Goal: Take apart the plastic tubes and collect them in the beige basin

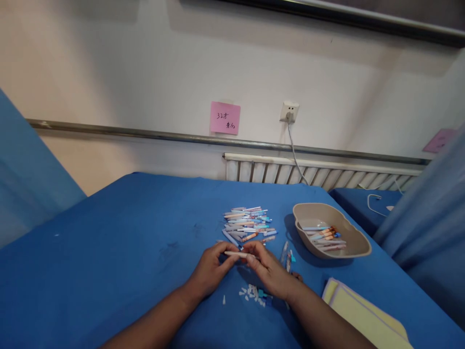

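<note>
I am looking down at a blue-covered tabletop [109, 252] with both hands meeting low in the middle of the frame. My left hand [212, 269] is pinching one end of a thin pale pen-like stick [235, 253] while my right hand [269, 271] is pinching the other end, so the stick is lying level between them, just above the cloth. Both sets of fingers are narrowed onto it, thumb against forefinger, which is keeping it steady from both ends. Just above the hands, a pile of similar sticks [249, 224] with blue and orange parts is lying loose within easy reach. To the right of centre, a beige tray [358, 245] is holding a few more of them, set apart from the pile. Small white and blue caps [254, 292] are scattered right beneath my wrists. A yellow folded cloth [363, 315] is sitting at the lower right.
</note>
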A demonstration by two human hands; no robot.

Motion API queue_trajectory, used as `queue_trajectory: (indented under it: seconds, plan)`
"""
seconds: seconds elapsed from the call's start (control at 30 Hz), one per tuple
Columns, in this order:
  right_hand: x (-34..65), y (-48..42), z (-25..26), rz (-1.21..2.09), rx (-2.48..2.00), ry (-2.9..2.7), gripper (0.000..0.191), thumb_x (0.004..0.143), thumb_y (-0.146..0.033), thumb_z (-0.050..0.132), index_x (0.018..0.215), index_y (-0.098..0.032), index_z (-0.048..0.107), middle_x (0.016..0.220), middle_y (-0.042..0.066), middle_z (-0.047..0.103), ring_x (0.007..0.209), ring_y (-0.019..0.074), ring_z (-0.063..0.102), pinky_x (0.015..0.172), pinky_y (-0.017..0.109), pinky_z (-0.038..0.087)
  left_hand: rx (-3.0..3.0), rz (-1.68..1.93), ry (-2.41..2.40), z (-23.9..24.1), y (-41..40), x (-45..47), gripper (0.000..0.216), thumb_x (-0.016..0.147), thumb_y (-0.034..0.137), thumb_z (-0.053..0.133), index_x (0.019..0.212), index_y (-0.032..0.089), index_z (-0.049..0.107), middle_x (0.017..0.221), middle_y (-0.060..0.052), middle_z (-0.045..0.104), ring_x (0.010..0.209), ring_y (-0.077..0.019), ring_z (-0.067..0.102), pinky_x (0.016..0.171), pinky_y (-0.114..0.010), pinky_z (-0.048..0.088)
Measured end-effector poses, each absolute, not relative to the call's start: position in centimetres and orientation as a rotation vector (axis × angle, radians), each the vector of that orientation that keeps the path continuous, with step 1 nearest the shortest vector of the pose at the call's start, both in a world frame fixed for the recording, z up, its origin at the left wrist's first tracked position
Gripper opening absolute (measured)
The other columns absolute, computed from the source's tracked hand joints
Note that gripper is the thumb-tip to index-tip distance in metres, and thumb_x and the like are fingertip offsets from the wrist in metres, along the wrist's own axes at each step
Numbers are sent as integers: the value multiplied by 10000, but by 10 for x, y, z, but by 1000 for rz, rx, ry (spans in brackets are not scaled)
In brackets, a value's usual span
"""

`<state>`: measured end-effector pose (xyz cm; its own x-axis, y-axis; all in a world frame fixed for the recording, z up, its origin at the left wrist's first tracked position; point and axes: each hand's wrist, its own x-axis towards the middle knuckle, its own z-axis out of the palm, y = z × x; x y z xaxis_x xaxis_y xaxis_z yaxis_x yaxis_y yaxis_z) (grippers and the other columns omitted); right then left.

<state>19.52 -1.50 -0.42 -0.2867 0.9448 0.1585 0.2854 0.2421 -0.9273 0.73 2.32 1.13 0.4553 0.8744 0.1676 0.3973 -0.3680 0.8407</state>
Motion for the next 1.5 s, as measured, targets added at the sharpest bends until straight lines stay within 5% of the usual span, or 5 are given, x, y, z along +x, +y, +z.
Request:
queue_trajectory:
  seconds: [0.67,0.8,1.0,1.17,1.5]
  plan:
    - [227,-5,26,1124,-1009,-1270,615,847,-672,171,1119,-240,513,1284,101,511,1154,236,492,839,362,443,1949,568,970,9,21,10,251,836,365,470,884,182,636,789,7,616,720,-148,515,645,-219,391]
    - [260,1,31,978,-1144,-1181,371,792,-539,533,895,-187,588,886,77,642,751,183,591,647,279,445,1823,602,976,5,27,10,267,809,407,516,881,176,626,804,-5,626,735,-156,538,662,-234,417]
    - [287,1,31,962,-1245,-1310,253,784,-426,567,745,-176,562,632,-21,545,484,88,433,469,215,339,1639,646,956,1,34,10,281,773,419,559,891,170,614,821,-27,652,761,-170,572,703,-262,446]
    - [289,2,12,727,-1581,-1759,66,773,-201,524,767,-189,589,667,-12,576,592,126,524,554,225,385,1609,655,962,-1,36,9,291,758,426,574,892,170,612,820,-31,654,746,-166,569,694,-260,446]
    - [271,2,-1,300,-2009,-2181,271,738,-83,512,984,-159,595,1014,101,580,921,208,547,786,271,354,1556,668,945,-3,36,9,272,772,396,585,884,149,605,818,-35,655,714,-148,547,679,-244,423]
